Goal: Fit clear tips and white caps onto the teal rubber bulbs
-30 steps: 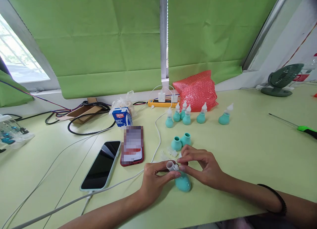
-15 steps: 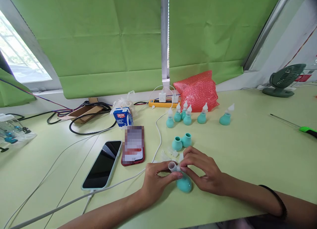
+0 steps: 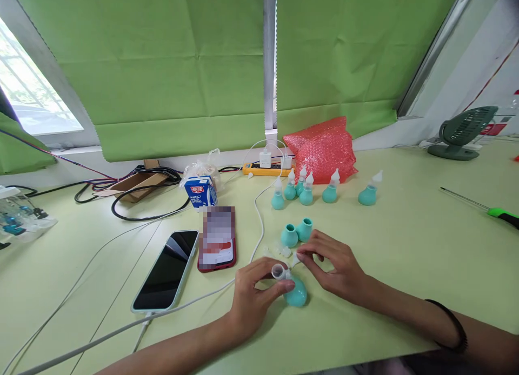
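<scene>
My left hand (image 3: 253, 295) pinches a teal rubber bulb (image 3: 295, 294) with a clear plastic collar (image 3: 278, 271) on its neck, low over the yellow-green table (image 3: 405, 245). Just right of it, my right hand (image 3: 334, 264) pinches a small clear tip (image 3: 295, 259) with thumb and forefinger. Two open teal bulbs (image 3: 295, 233) stand just behind my hands. A few loose clear parts (image 3: 279, 250) lie beside them. Several finished bulbs with white nozzles (image 3: 308, 190) stand in a row farther back.
A phone (image 3: 166, 270) on a white cable and a red phone (image 3: 217, 239) lie to the left. Behind are a milk carton (image 3: 200, 191), a power strip (image 3: 265, 168), a red bubble-wrap bag (image 3: 322, 148), black cables and a cardboard box (image 3: 133, 185). A fan (image 3: 462, 133) and a screwdriver (image 3: 486, 206) sit right.
My right hand has come off the bulb and moved back a little, now pinching a small clear tip. My left hand still holds the bulb, which shifted slightly left.
</scene>
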Action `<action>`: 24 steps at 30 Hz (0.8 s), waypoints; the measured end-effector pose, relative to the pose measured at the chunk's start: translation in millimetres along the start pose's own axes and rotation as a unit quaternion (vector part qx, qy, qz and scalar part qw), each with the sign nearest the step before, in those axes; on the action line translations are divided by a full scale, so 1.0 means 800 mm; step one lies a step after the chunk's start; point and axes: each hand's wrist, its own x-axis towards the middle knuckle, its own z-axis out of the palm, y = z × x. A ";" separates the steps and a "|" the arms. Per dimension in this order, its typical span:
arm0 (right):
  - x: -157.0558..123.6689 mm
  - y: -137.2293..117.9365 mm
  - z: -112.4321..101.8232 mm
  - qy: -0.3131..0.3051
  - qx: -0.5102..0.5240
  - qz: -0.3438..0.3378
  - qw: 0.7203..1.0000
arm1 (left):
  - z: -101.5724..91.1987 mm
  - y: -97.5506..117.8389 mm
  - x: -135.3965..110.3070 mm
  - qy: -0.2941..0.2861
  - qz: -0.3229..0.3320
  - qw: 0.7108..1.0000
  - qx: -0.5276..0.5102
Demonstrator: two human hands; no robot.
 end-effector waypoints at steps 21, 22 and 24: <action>0.000 0.001 -0.010 -0.090 0.119 0.044 0.988 | 0.001 -0.003 -0.008 0.024 0.006 0.999 -0.033; 0.000 0.000 -0.008 -0.092 0.104 0.028 0.990 | 0.002 -0.003 -0.008 0.014 0.012 0.999 -0.036; -0.003 -0.002 -0.002 -0.101 0.082 -0.008 0.991 | 0.003 -0.002 -0.007 -0.006 0.033 0.999 -0.026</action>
